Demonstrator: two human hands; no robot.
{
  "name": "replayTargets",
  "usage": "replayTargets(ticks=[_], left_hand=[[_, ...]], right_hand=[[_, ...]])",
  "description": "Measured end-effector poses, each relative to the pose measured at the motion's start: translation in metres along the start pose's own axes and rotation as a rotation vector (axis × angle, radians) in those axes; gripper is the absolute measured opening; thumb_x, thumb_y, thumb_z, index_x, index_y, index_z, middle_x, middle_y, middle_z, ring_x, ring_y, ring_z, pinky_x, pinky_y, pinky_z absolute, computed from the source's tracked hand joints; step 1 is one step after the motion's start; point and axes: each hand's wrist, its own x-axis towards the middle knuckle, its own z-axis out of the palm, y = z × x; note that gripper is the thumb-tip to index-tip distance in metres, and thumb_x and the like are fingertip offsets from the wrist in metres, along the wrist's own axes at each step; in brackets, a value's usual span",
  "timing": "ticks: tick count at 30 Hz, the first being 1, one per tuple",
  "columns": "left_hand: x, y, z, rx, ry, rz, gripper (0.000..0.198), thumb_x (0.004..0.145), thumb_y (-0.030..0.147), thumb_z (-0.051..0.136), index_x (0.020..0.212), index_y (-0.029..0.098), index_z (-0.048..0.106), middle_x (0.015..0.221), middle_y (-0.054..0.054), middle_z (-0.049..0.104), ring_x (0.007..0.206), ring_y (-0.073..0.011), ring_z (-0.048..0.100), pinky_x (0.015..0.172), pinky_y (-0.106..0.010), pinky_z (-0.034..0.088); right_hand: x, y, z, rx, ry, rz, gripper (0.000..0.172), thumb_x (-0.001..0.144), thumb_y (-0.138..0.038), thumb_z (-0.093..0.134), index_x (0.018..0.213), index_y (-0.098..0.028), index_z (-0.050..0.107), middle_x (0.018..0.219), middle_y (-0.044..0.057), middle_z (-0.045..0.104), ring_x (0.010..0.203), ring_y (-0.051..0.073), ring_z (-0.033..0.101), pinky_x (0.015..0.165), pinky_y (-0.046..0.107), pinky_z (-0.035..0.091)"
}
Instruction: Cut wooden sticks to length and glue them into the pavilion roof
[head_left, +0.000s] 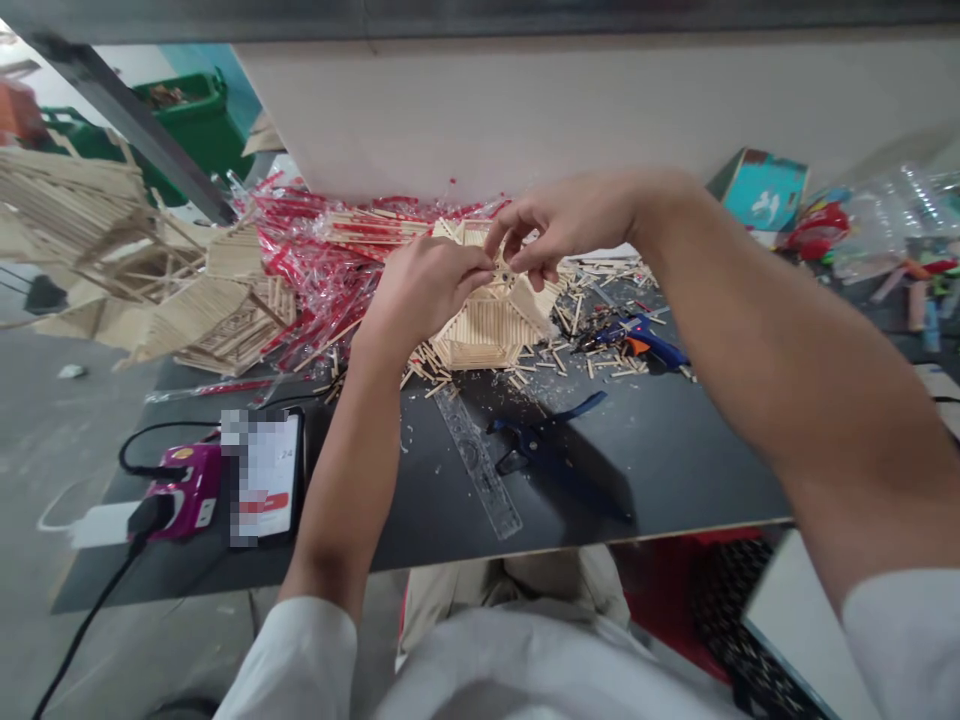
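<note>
A small model of thin wooden sticks (484,335) with slatted sloping sides stands near the back of the dark table. Over its top left side is my left hand (427,285), fingers closed, thumb and fingertips meeting by the model's peak. My right hand (566,225) comes in from the other side, its fingers curled in a pinch near the same spot. Whatever either pinch holds is too small or hidden. Cut stick pieces (562,360) lie around the model. In front rest navy-handled cutters (532,440) and a clear ruler (480,465).
A blue glue gun (645,340) lies right of the model. Red-and-clear plastic wrappers (315,260) heap at the back left, beside a larger stick structure (165,290). A phone (266,475) and purple power adapter (187,490) sit front left. A metal beam (480,20) crosses overhead.
</note>
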Motion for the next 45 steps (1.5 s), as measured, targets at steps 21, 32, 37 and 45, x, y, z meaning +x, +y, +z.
replayTargets(ticks=[21, 32, 37, 45], left_hand=[[0.001, -0.001, 0.0, 0.013, -0.016, -0.047, 0.031, 0.105, 0.035, 0.058, 0.112, 0.025, 0.085, 0.103, -0.005, 0.084, 0.097, -0.0231, 0.076, 0.098, -0.041, 0.057], [0.0, 0.001, -0.002, 0.011, -0.05, -0.067, 0.031, 0.106, 0.034, 0.057, 0.117, 0.026, 0.084, 0.107, -0.006, 0.084, 0.104, -0.0234, 0.076, 0.102, -0.04, 0.056], [-0.001, 0.002, -0.002, 0.031, -0.034, -0.062, 0.03, 0.105, 0.032, 0.056, 0.114, 0.028, 0.085, 0.103, -0.005, 0.084, 0.097, -0.0232, 0.076, 0.097, -0.039, 0.057], [-0.002, 0.003, -0.005, 0.04, -0.043, -0.04, 0.029, 0.106, 0.032, 0.057, 0.114, 0.025, 0.084, 0.105, -0.007, 0.084, 0.099, -0.024, 0.077, 0.092, -0.038, 0.057]], right_hand=[[0.016, -0.036, -0.004, -0.344, -0.044, 0.152, 0.037, 0.097, -0.005, 0.069, 0.133, -0.015, 0.065, 0.097, -0.004, 0.071, 0.073, 0.007, 0.057, 0.072, 0.023, 0.042], [-0.032, -0.034, 0.064, -0.418, 0.456, 0.027, 0.049, 0.096, -0.014, 0.059, 0.144, -0.018, 0.051, 0.111, 0.012, 0.073, 0.094, 0.027, 0.067, 0.082, 0.037, 0.045], [-0.031, -0.025, 0.082, -0.328, 0.553, 0.012, 0.039, 0.094, -0.019, 0.064, 0.133, -0.023, 0.058, 0.126, 0.013, 0.066, 0.11, 0.031, 0.063, 0.092, 0.04, 0.047], [-0.035, -0.017, 0.085, -0.232, 0.586, -0.01, 0.033, 0.1, -0.034, 0.062, 0.131, -0.023, 0.058, 0.121, 0.013, 0.067, 0.109, 0.032, 0.063, 0.095, 0.043, 0.046]])
